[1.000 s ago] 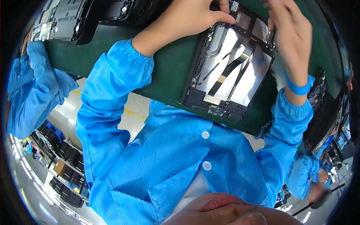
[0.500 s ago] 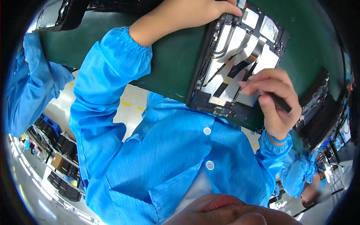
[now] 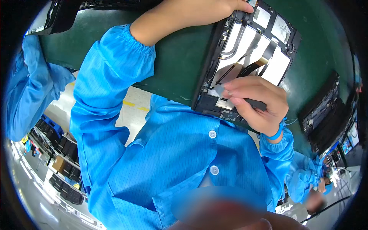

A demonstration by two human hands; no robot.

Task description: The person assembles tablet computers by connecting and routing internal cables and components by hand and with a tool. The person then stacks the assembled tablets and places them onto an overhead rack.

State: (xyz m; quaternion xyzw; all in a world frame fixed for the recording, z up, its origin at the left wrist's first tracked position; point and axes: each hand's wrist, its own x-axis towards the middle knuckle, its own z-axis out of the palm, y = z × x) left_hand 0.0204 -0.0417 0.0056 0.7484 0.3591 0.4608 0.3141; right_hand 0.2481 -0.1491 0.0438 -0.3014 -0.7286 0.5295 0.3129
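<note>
An opened tablet-like device [image 3: 281,67] lies tilted on the green table, its black frame, silver inner panels and dark ribbon cables bare. At its far left corner is my left hand [image 3: 214,9], a finger laid on the frame; the upper picture edge cuts off part of this hand. Over the near part of the device is my right hand [image 3: 264,99], its fingertips pinched on a small greyish translucent piece [image 3: 219,89]. A black stick-like thing [image 3: 256,104] is also tucked within these fingers; its kind does not show. The right hand covers part of the cables.
More opened black devices [image 3: 320,103] stand at the right on the green table [image 3: 176,65]. A black device [image 3: 61,19] is at the far left. Co-workers in blue sleeves [image 3: 36,92] are at both sides. Shelves with black items [image 3: 65,191] stand at the lower left.
My right hand has moved left over the near end of the device, its fingers now pinched there. The device and my left hand appear slightly farther right.
</note>
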